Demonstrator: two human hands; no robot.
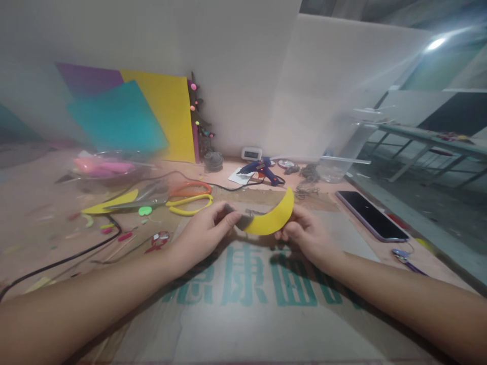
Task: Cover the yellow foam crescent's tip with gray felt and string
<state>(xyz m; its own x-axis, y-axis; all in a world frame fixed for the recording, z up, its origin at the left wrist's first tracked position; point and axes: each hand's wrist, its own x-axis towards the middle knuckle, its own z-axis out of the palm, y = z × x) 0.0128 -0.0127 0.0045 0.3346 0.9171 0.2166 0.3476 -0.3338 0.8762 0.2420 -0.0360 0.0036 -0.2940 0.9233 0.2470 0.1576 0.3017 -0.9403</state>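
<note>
A curved yellow strip of craft foam or card (269,221) is held up between my two hands, over the lettered board (243,329). Its left end is dark grey, and my left hand (213,223) pinches it there between thumb and fingers. At the strip's right end my right hand (304,230) has its fingers closed around the edge from behind, partly hidden. Scissors with orange and yellow handles (190,204) lie beyond my left hand, beside a pointed yellow piece (110,203). Behind the strip rests a blue glue gun (261,170) on white paper.
Purple, teal (117,119) and yellow sheets lean at the back left. A phone (371,215) and small snippers (407,261) lie on the right. A black cable (61,261) crosses the left side among scraps. A small white clock (251,153) and a clear bucket (338,152) stand behind.
</note>
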